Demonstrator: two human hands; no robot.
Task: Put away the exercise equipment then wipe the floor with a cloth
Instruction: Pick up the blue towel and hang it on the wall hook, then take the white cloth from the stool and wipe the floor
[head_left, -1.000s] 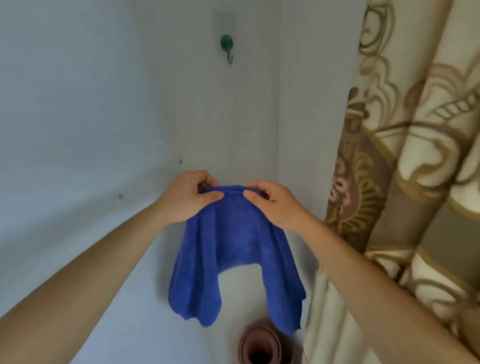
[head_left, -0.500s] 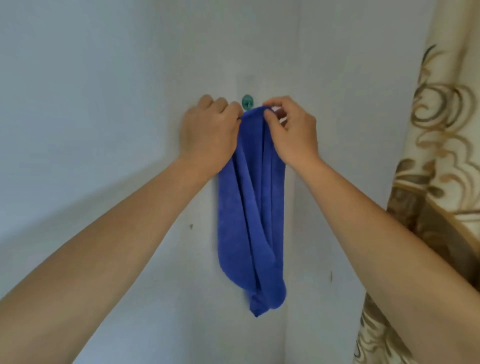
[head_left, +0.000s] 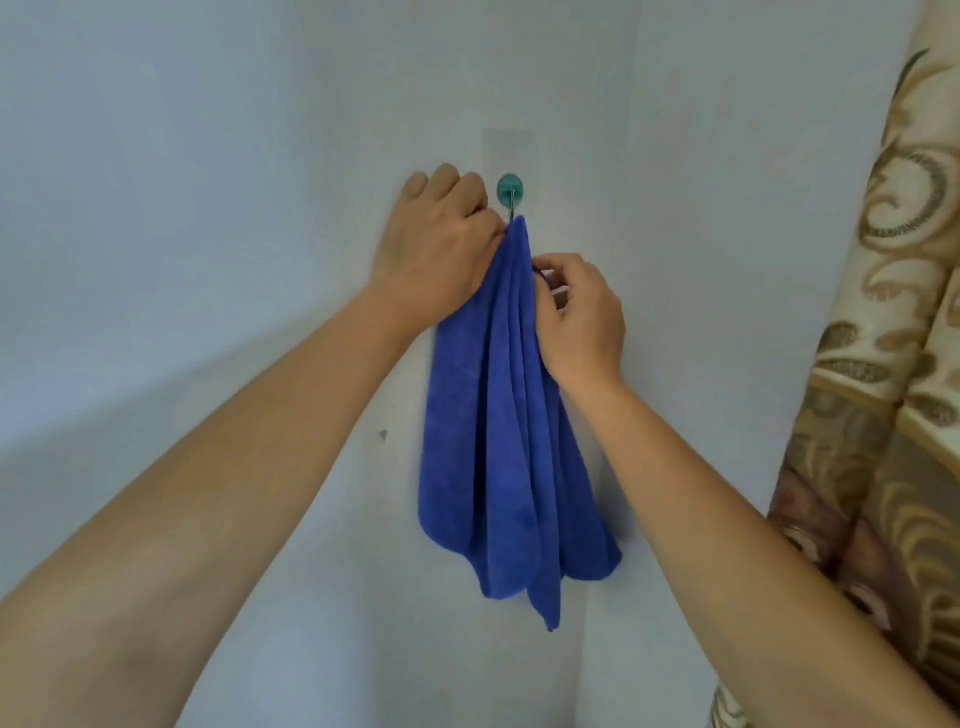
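A blue cloth (head_left: 509, 441) hangs in long folds from a small green wall hook (head_left: 510, 189) in the corner of the pale wall. My left hand (head_left: 441, 249) grips the cloth's top left edge just beside the hook, fingers curled. Lower, on the cloth's right side, my right hand (head_left: 582, 317) pinches a fold of it. The cloth's top tip touches the hook's metal prong. No exercise equipment is in view.
A cream and gold patterned curtain (head_left: 883, 389) hangs along the right edge, close to my right forearm. Bare pale walls meet in a corner behind the cloth.
Both hands raised the cloth from waist height up to the hook. Since half a second ago my right hand slid down from the top to the cloth's side.
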